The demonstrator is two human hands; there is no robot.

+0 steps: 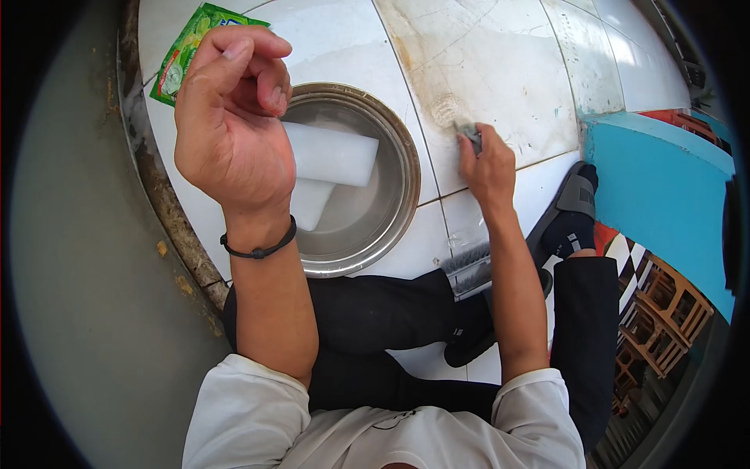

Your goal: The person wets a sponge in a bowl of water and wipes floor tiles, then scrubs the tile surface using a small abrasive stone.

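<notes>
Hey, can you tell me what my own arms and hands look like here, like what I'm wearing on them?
Your left hand and right hand are both without gloves. A thin black bracelet with a small knot circles the left wrist; the right wrist shows nothing worn. The left sleeve and right sleeve are short, plain and whitish.

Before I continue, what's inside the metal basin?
Two white blocks overlap in the metal basin. The left hand and forearm cover its left side; anything there or beneath the blocks is hidden.

Left hand (234,133) loosely curled, right hand (492,166) pinched
</notes>
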